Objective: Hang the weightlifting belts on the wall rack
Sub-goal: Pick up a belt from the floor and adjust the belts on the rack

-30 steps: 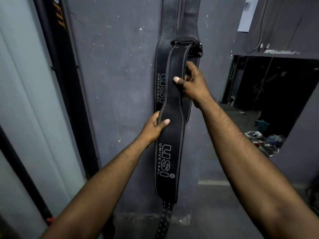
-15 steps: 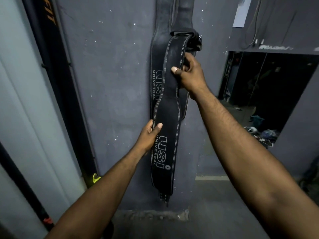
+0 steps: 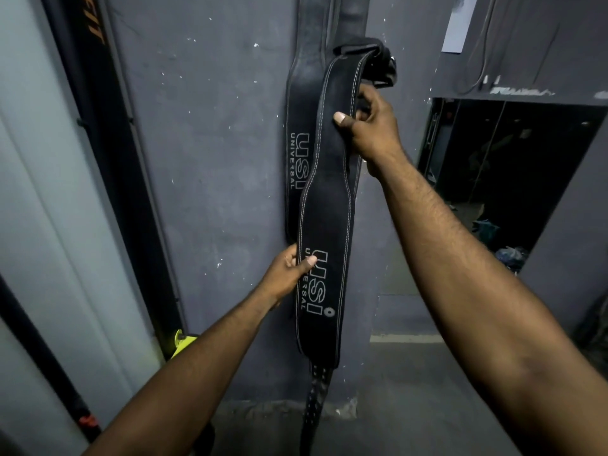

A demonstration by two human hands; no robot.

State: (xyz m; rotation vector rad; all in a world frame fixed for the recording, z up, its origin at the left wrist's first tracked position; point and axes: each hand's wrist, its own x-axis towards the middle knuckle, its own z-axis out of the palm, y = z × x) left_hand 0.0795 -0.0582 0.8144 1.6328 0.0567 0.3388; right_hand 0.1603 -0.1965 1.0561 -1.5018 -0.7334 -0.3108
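Note:
A black weightlifting belt (image 3: 325, 205) with white stitching and "USI UNIVERSAL" lettering hangs in front of the grey wall, its top folded over near a dark buckle end (image 3: 381, 65). My right hand (image 3: 371, 130) grips its upper part, thumb across the front. My left hand (image 3: 289, 274) pinches its left edge lower down, beside the lettering. Behind it a second black belt (image 3: 297, 126) with the same lettering hangs flat on the wall. The rack itself is hidden above the frame. A perforated strap end (image 3: 316, 399) dangles below.
A black upright post (image 3: 108, 166) with orange lettering stands left of the belts against a pale panel. A yellow-green object (image 3: 182, 342) sits at its base. To the right a dark opening (image 3: 503, 179) shows clutter on a floor. Cables run above it.
The view has shifted slightly. The front belt's lower part now swings out from the wall, tilted leftward, and its perforated strap end shows below. Both hands keep their grips.

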